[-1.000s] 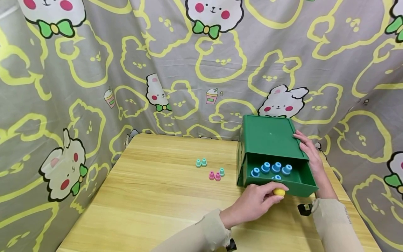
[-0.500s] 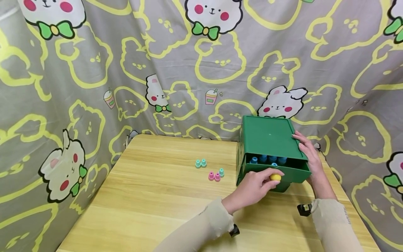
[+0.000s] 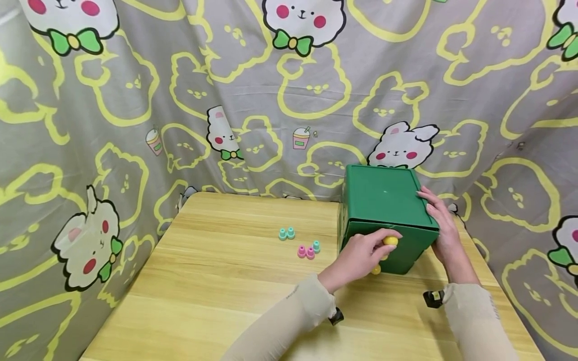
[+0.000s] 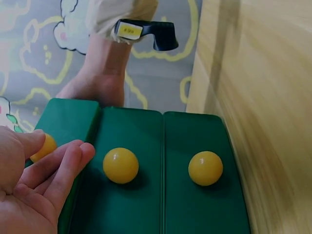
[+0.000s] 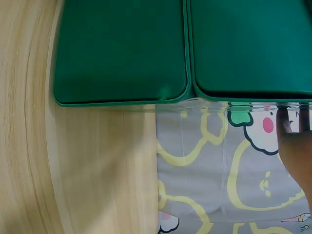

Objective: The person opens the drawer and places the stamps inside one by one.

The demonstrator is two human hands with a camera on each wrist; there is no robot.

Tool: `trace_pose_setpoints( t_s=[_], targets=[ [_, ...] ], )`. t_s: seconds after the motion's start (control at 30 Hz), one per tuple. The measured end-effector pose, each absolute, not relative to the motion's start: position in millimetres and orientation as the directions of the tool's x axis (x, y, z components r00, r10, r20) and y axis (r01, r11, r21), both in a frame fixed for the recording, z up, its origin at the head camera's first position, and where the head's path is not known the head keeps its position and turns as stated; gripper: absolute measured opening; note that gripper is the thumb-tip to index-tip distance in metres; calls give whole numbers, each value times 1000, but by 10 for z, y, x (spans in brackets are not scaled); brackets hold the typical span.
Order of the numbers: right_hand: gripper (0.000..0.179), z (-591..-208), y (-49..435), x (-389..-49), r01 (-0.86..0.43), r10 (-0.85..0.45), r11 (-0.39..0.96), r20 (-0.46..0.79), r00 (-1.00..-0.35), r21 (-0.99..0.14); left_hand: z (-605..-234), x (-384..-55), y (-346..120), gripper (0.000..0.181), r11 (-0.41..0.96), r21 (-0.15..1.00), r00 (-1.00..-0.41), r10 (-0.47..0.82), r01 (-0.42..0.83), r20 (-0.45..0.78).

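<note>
A green drawer cabinet (image 3: 384, 195) stands at the right of the table. My left hand (image 3: 356, 258) pinches the yellow round knob (image 3: 391, 241) of its top drawer (image 4: 68, 117). In the left wrist view this drawer front protrudes slightly past the two drawer fronts below, which bear their own yellow knobs (image 4: 121, 165). A thin dark gap shows along its upper edge. My right hand (image 3: 444, 225) rests against the cabinet's right side with its fingers extended. The drawer's contents are hidden.
Left of the cabinet, two teal pegs (image 3: 286, 233) stand together on the wooden table (image 3: 217, 281). Nearer the cabinet are two pink pegs (image 3: 306, 251) beside another teal peg (image 3: 316, 246). A patterned curtain (image 3: 253, 100) hangs behind the table.
The top drawer has slid back into the cabinet, pushed by my left hand on its knob. Several blue pegs visible inside it earlier are now out of sight. My right hand has stayed at the side.
</note>
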State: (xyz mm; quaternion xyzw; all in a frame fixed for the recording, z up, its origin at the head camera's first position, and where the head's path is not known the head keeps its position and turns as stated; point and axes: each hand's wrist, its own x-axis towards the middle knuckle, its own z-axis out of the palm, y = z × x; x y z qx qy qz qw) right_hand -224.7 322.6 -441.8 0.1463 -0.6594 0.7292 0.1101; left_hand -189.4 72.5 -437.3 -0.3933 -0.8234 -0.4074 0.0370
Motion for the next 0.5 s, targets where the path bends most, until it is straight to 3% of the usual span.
trace_pose_setpoints(
  t_s=[0.5],
  targets=[
    [46, -4423, 3238, -2254, -342, -49, -117, 350, -936, -932, -4379, -1996, 734, 32, 347, 656, -692, 612, 671, 384]
  ],
)
